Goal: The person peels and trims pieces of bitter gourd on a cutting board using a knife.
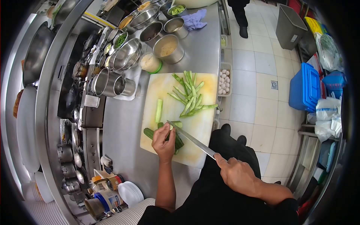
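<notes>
My right hand is wrapped round the handle of a long kitchen knife. The blade reaches up and left, its tip beside the fingers of my left hand. Those fingers are bent round a piece of cucumber, partly hidden behind them. Dark green cucumber pieces lie under and beside my left hand on the cutting board. Just above it on the board is a pale green cut length of cucumber. Further up lies a loose pile of green strips.
Steel pots, bowls and a tub with a green base stand beyond the board. A purple cloth lies at the counter's far end. Eggs fill a bin beside the counter. Another person's leg shows on the tiled floor.
</notes>
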A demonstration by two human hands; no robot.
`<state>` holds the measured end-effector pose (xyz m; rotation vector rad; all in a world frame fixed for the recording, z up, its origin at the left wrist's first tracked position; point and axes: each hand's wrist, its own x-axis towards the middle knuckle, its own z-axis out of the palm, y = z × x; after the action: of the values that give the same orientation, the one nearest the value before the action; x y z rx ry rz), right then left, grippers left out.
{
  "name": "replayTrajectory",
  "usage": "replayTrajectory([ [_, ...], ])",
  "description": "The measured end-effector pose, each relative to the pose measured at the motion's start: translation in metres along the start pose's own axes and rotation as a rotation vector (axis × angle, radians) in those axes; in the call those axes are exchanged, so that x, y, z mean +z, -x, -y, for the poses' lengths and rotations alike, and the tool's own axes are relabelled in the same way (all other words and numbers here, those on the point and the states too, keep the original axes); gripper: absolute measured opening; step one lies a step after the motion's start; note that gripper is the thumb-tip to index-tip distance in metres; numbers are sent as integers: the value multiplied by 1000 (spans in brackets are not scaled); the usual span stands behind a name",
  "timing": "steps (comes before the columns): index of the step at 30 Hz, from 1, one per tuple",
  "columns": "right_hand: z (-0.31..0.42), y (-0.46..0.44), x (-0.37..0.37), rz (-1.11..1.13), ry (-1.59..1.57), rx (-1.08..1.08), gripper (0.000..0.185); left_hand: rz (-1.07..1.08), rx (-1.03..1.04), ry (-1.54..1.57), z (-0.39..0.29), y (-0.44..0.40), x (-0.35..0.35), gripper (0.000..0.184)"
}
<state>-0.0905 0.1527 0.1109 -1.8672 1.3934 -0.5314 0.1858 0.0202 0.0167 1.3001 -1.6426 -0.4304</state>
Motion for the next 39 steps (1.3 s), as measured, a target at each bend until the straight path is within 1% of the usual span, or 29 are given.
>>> replayTrajectory([
  [4,9,5,0,55,-4,73,49,10,18,-53,0,0,-3,34],
  [10,12,10,2,62,43,74,51,8,-15,-13,-1,2,-4,33],
  [11,11,11,3,35,54,46,52,10,-16,-12,0,2,-4,33],
  [12,11,12,4,9,64,21,54,9,-7,-4,2,2,-4,33],
  [15,12,14,3,39,87,25,55,10,9,-8,3,2,-4,32],
  [22,10,11,2,30,74,15,56,-7,15,-14,0,1,-3,33],
  [27,10,10,5,16,144,-2,55,-7,13,-21,1,0,-3,33],
  [39,6,-2,10,38,125,6,55,-16,-16,-45,5,0,-2,33],
])
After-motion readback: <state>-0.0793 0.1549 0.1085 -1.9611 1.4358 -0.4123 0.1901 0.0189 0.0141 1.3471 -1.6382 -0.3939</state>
